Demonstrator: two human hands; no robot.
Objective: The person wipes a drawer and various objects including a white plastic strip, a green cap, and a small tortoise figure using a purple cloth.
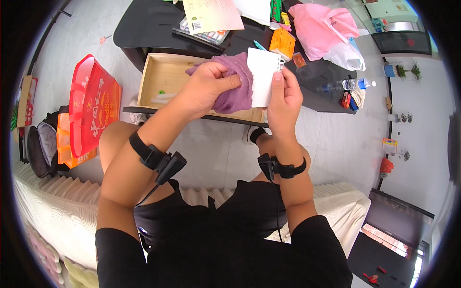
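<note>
My left hand [204, 89] is closed on a fuzzy purple cloth [236, 98], its thumb laid over the folds. In my right hand [284, 101] is a flat white rectangular booklet or card [262, 79] with a barcode by its right edge, pinched between thumb and fingers. The cloth touches the left side of the white piece and covers some of it. Both hands are above a pulled-out wooden drawer [161, 67], where a small green round thing [162, 92] and a whitish stick-like piece lie.
On the dark table [144, 24] are a marker case [201, 36], a pale printed sheet [211, 14], an orange packet [282, 44], a pink plastic bag [321, 29] and a clear bottle [348, 85]. A red paper bag [93, 105] stands on the floor at left.
</note>
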